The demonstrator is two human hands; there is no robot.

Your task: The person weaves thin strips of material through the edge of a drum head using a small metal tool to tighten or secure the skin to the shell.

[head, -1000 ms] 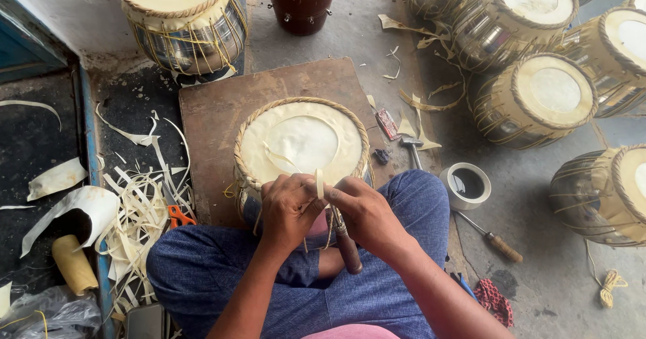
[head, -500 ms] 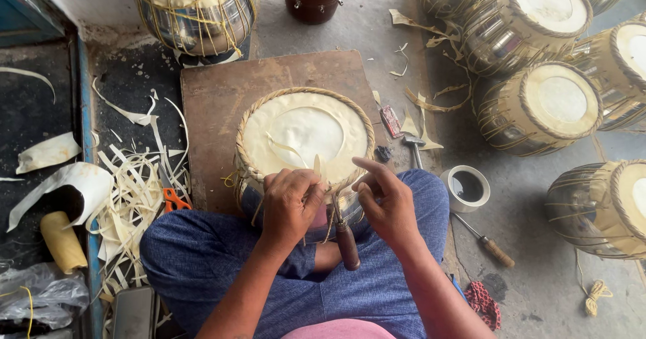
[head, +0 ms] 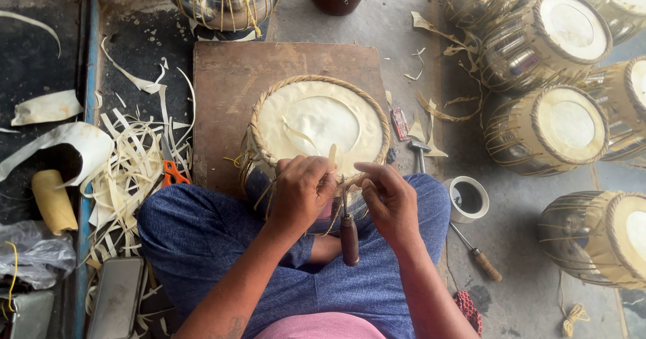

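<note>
Fingers of our left hand pinch a pale strip at the drum rim; right hand fingers curl beside it, an awl hanging between. Drum sits at our knees on a board. We should pull the strip taut, evenly. Hide head smooth, braided rim coarse, handle dark wood.

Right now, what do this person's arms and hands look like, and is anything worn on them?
Both forearms are bare, with no sleeves reaching them. The left hand and right hand wear no gloves, and no rings, watch or bracelet can be seen. A dark marking, perhaps a tattoo, shows on the left forearm near the bottom edge. Below the arms are blue trousers and a pink top.
</note>
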